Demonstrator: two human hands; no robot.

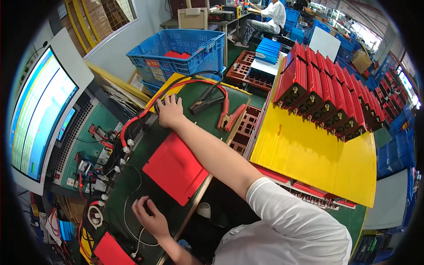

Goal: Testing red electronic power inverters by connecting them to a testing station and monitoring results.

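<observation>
My right hand [170,111] is stretched across the green bench top, fingers spread, at the bundle of thick red and black cables. Whatever lies under its fingertips is partly hidden. To its right lie a black clamp [206,100] and a red clamp [230,118], each on a thick cable. Below my right forearm, a flat red panel [176,165] rests at the bench's edge, partly covered by the arm. My left hand [150,217] hovers nearer to me with loosely curled, parted fingers and nothing visible in it. A thin white cord [125,212] curves beside it.
On the left stand a lit monitor [42,115] and a green panel of wires and sockets [90,145]. Another red panel [112,251] lies at bottom left. A blue crate [176,48] stands beyond the bench. Rows of red finned units [293,81] stand on yellow sheeting [304,150]. Another person [274,15] sits far back.
</observation>
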